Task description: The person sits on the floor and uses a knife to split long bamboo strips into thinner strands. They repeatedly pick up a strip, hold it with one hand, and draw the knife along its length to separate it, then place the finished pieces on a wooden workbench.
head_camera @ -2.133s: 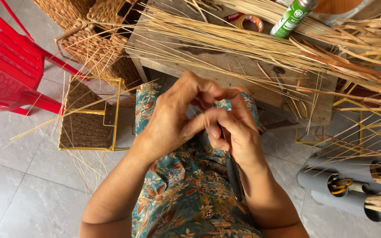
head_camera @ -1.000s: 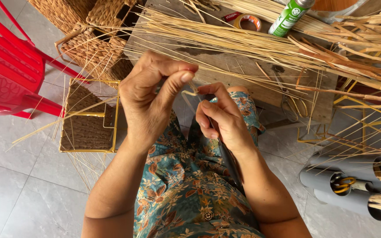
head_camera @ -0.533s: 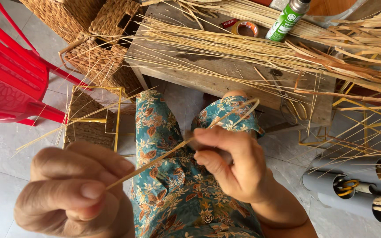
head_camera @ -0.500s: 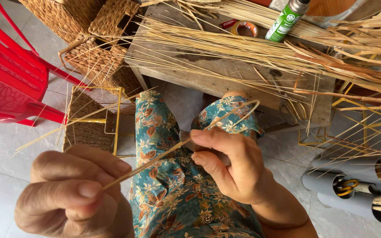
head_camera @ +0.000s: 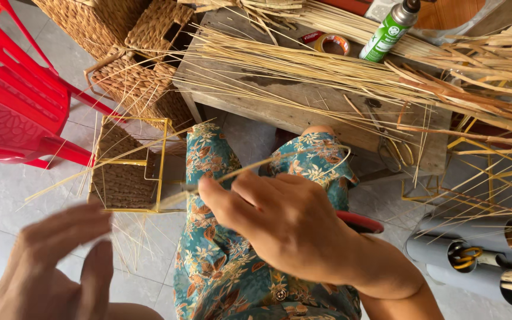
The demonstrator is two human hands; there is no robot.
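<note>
Right hand (head_camera: 291, 222): grip pinched on a thin straw strand (head_camera: 268, 162) above the lap, before the wooden tabletop (head_camera: 291, 112). Left hand (head_camera: 54, 261): blurred, fingers spread, holding nothing.

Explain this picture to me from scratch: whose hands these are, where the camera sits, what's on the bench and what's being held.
The one view comes from a camera worn on a person's head, looking down at their lap and two bare hands. The right hand pinches a thin straw strip in its fingers. The left hand is open and blurred, holding nothing. On the wooden bench lie bundles of straw, a green spray can and a tape roll. Woven baskets and a red plastic chair stand on the left.
</note>
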